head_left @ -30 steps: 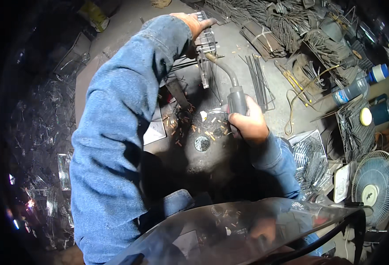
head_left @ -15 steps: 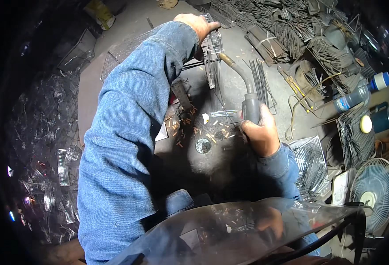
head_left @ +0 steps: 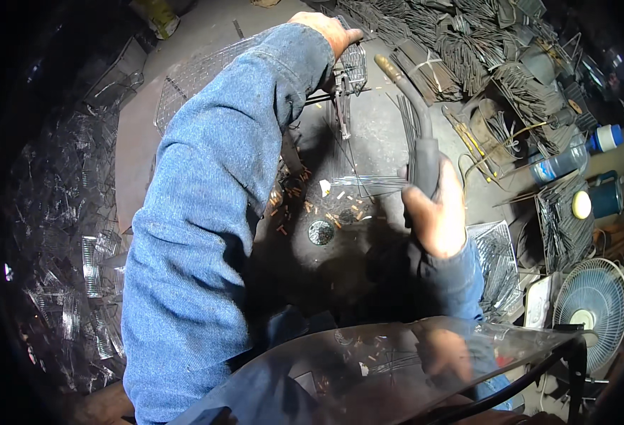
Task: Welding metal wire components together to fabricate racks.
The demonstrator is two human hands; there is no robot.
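My right hand (head_left: 439, 205) is wrapped around the dark handle of a welding torch (head_left: 416, 99), whose curved neck rises to a brassy nozzle. The nozzle stands apart from a small wire grid (head_left: 354, 67) at the far middle of the table. My left hand (head_left: 329, 34) reaches over to that grid, thumb along its top edge; the other fingers are mostly hidden. A metal clamp-like fixture (head_left: 341, 106) hangs just below the grid. To its left, a wider wire mesh panel (head_left: 191, 78) lies partly behind my sleeve.
Short copper-coloured rods (head_left: 333, 218) and a round shiny piece (head_left: 321, 232) lie on the grey table. Thin wires (head_left: 375, 181) lie beyond them. Bundled wire parts (head_left: 467, 64) crowd the far right, with a bottle (head_left: 563, 163) and a fan (head_left: 591, 312) nearer. A clear visor (head_left: 368, 368) crosses the bottom.
My right hand has drawn the torch to the right, so its nozzle has left the fixture and grid. My left hand stays at the grid; the whole view has shifted slightly.
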